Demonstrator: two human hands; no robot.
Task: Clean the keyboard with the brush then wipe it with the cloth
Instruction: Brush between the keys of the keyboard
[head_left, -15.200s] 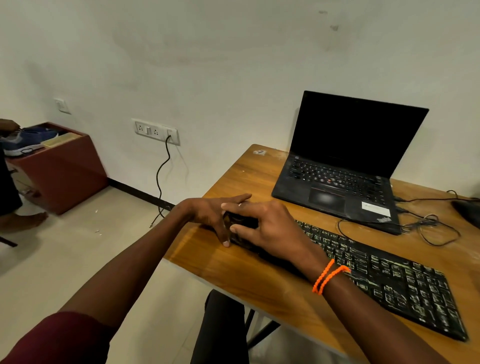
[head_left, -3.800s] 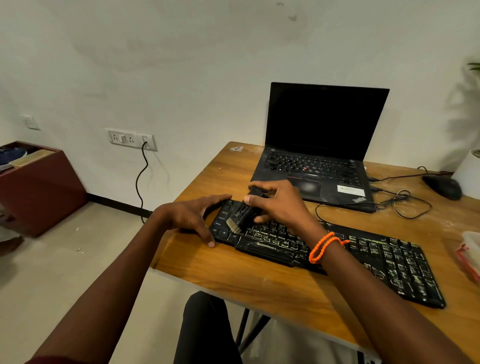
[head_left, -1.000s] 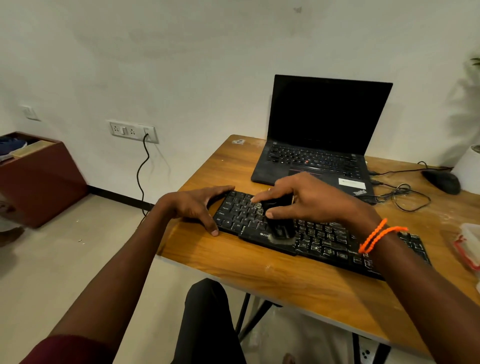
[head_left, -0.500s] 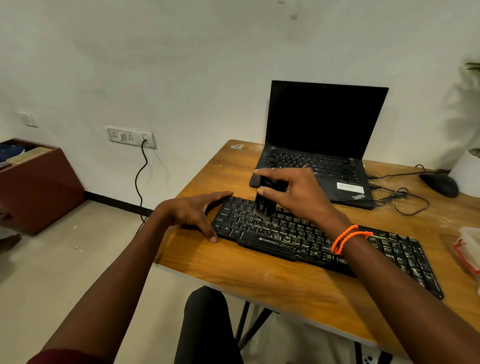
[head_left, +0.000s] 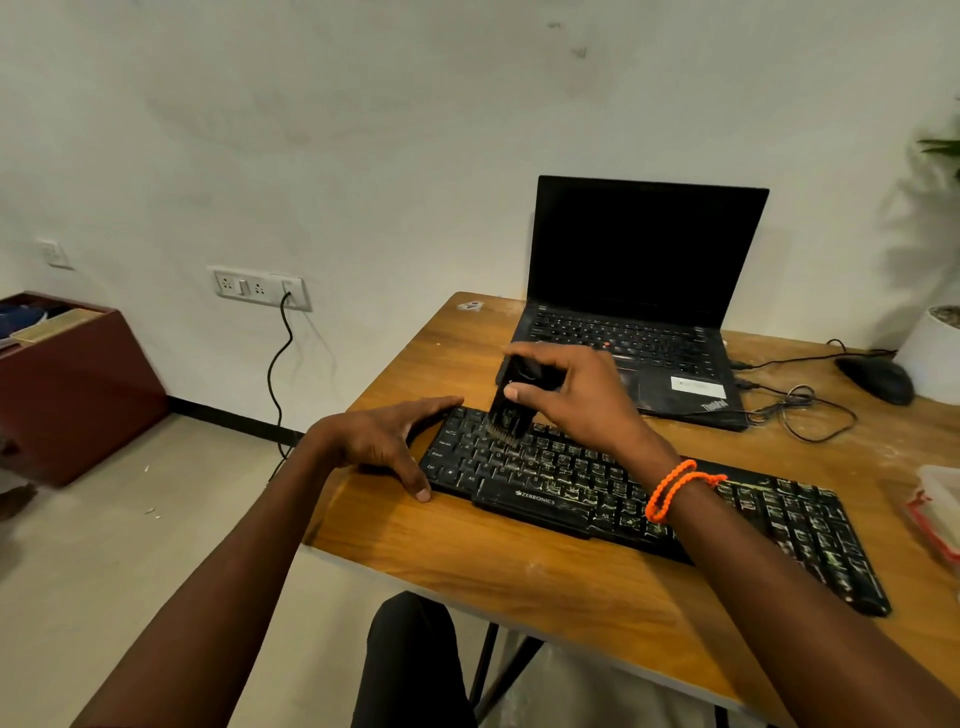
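On the wooden table (head_left: 519, 577) a black keyboard (head_left: 597, 493) lies at a slant, its left end near the table's left edge and its right end running toward the near right. The right hand (head_left: 576, 395) grips a small black brush (head_left: 511, 400) between thumb and curled fingers, holding it nearly upright with the bristles down on the far rows of keys at the keyboard's left end. An orange bead bracelet (head_left: 675, 488) circles that wrist. The left hand (head_left: 384, 436) rests spread against the keyboard's left end, fingers straight, the thumb lying along the near left corner on the table and the fingers reaching the far left corner. The two hands are close but apart.

Beyond the keyboard an open black laptop (head_left: 639, 312) stands with a dark screen. To its right lie tangled cables (head_left: 800, 410) and a black mouse (head_left: 878, 379). A clear container with a red rim (head_left: 935, 509) sits at the right edge. The cloth cannot be made out.
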